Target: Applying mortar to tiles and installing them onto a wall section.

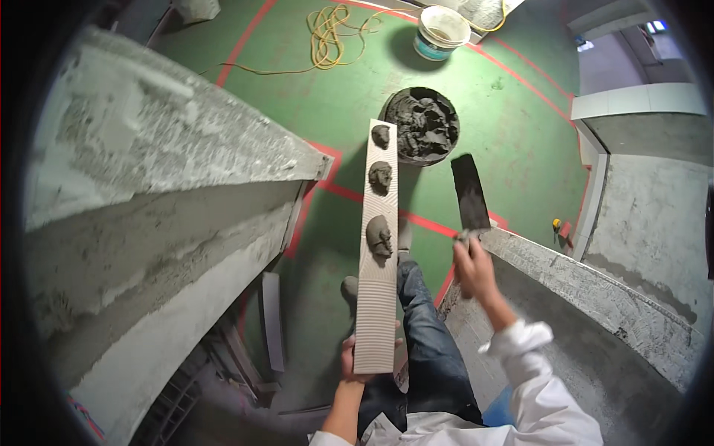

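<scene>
Left fingers (348,357) clasp a ribbed strip (376,312), right fingers (462,260) a trowel (470,195) — likely dabbing mortar lumps (378,235) beyond the left; next wants steadiness.

Ridged strip (376,297) in left hand (348,362), dark trowel (470,193) in right hand (476,269).

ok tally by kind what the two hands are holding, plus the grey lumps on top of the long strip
long strip, in the left hand: 1
trowel, in the right hand: 1
grey lumps: 3
total: 5
</scene>
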The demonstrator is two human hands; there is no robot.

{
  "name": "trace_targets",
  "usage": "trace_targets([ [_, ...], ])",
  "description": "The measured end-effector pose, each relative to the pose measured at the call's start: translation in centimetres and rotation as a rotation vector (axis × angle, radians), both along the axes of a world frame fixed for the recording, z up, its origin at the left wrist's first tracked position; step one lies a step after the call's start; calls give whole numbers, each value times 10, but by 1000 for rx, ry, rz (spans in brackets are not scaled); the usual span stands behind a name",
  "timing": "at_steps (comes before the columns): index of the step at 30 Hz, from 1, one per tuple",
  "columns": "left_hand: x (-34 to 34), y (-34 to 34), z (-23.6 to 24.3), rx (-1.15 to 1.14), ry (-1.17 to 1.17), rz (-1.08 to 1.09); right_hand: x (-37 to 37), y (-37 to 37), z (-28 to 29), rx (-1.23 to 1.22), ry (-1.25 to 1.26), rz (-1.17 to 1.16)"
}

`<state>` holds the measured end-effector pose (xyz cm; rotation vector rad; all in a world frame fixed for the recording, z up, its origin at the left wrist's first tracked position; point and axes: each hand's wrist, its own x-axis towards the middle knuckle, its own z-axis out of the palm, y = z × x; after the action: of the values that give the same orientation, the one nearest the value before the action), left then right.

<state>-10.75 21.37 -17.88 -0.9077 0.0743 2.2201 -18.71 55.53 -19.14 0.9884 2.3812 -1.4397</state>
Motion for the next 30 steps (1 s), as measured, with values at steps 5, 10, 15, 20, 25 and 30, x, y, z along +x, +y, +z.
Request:
trace_targets([
  [5,15,4,-4,14,-90,155,-98,156,-118,569,-176,458],
  [10,13,6,-8,-120,-104,149,-216,194,-184,726,-415,728],
  [15,18,21,-4,-82,-235,213,-262,183,-255,208,-585,480],
  [20,14,19,8,-161,-241,161,-250,151,-257,-577,-327,-306],
  [25,2,23,18,-199,-231,112,-233,160,-242,-1007,-223,-558],
  [30,-24,32,43,-236,-258,121,-180,140,-155,-1053,-88,-463],
])
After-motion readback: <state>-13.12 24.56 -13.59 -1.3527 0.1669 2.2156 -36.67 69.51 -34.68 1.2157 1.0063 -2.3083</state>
